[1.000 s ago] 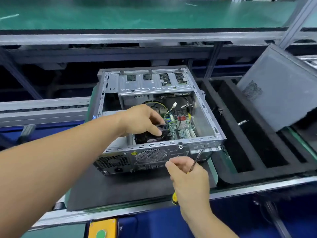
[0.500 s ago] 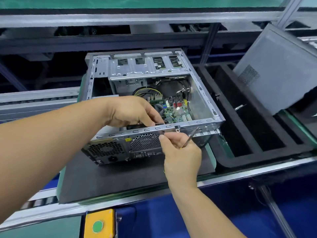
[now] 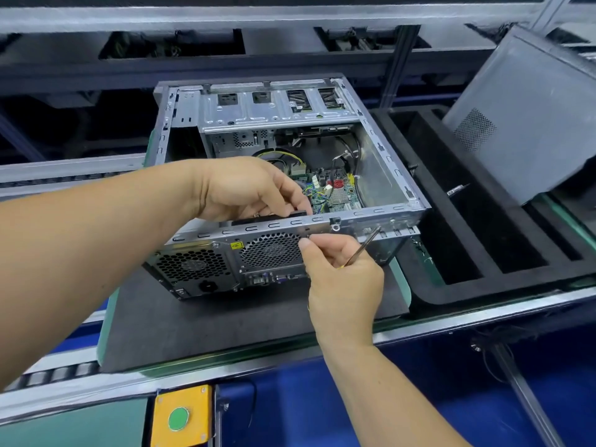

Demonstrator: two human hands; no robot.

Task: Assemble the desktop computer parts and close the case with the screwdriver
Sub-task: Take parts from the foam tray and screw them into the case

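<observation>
One open computer case (image 3: 383, 188) lies on its side on a dark foam mat (image 3: 225, 321) on the counter, its rear panel turned toward the camera and its interior open to view. Two round perforated fan grilles show on that panel, along with a yellow warning sticker. Inside sits one green motherboard (image 3: 335, 193) with yellow and black cables above it. The left hand (image 3: 245, 188) reaches over the top edge, its fingers curled around a black part (image 3: 277, 217) just inside the rear wall; most of that part is hidden by the hand and the case rim, so it cannot be identified. The right hand (image 3: 342, 275) is at the rear panel, thumb and forefinger pinched at a spot beside the larger grille; whatever they pinch is too small to make out. The same hand grips one screwdriver (image 3: 362, 248), its metal shaft angling up toward the case and its handle almost wholly concealed in the palm. One grey side panel (image 3: 522, 114) leans at right over a black foam tray (image 3: 483, 279), cut off by the frame. One yellow box with a green button (image 3: 179, 417) sits at the bottom edge.
</observation>
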